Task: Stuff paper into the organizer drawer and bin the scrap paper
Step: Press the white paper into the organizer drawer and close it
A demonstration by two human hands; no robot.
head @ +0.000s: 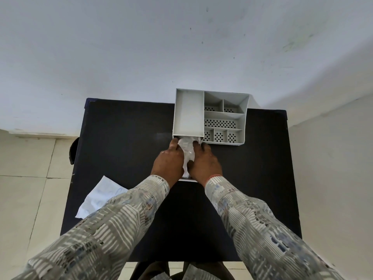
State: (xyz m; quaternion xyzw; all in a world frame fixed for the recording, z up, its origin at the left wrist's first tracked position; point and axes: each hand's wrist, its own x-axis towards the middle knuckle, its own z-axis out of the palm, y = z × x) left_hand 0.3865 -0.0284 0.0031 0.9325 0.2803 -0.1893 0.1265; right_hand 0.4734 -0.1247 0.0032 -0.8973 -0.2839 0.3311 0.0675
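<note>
From the head camera, the left hand point(168, 161) and right hand point(203, 161) press crumpled paper point(187, 150) into the pulled-out drawer point(188, 179) at the organizer's point(210, 116) six o'clock, fingers curled on it. It looks light, soft and springy, best pushed from above. A loose sheet point(99, 197) lies at eight o'clock.

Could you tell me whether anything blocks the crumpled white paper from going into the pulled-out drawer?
Nothing visible does. The crumpled white paper already sits in the open white plastic drawer of the grey compartmented organizer, pressed between the left hand and right hand.
</note>
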